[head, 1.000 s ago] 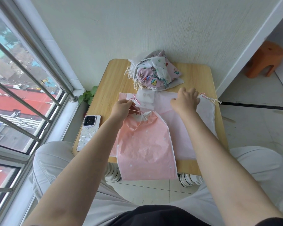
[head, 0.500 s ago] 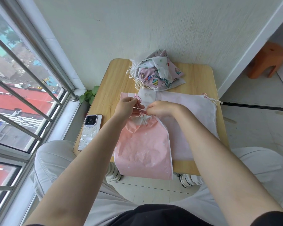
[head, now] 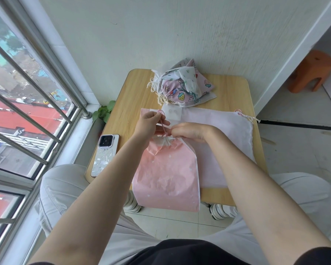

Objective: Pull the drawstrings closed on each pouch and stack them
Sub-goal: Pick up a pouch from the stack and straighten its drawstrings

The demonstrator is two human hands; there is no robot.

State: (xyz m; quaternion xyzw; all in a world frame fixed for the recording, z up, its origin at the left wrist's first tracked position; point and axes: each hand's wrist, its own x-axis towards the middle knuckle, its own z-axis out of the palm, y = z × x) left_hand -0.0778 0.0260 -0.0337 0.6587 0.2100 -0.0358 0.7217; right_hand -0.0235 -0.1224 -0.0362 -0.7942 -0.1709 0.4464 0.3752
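Note:
A pink pouch point(head: 167, 175) lies on the small wooden table point(head: 134, 96), its bottom hanging over the near edge and its neck gathered. My left hand point(head: 148, 124) pinches its pink drawstring point(head: 163, 124), pulled taut up and away from the neck. My right hand point(head: 189, 131) grips the gathered neck. Under it lies a large pale pink pouch point(head: 220, 136), flat, with its drawstrings at the right edge. A heap of printed pouches point(head: 182, 86) with gathered necks sits at the table's far side.
A phone point(head: 105, 153) in a white case lies at the table's left edge. A window with metal bars point(head: 27, 104) is on the left, a small plant point(head: 103, 112) below it. An orange stool point(head: 310, 73) stands at the far right. My knees flank the table.
My right hand came from the large pale pouch over to the pink pouch's neck. The left hand has drawn the string further out, and the neck is gathered tighter.

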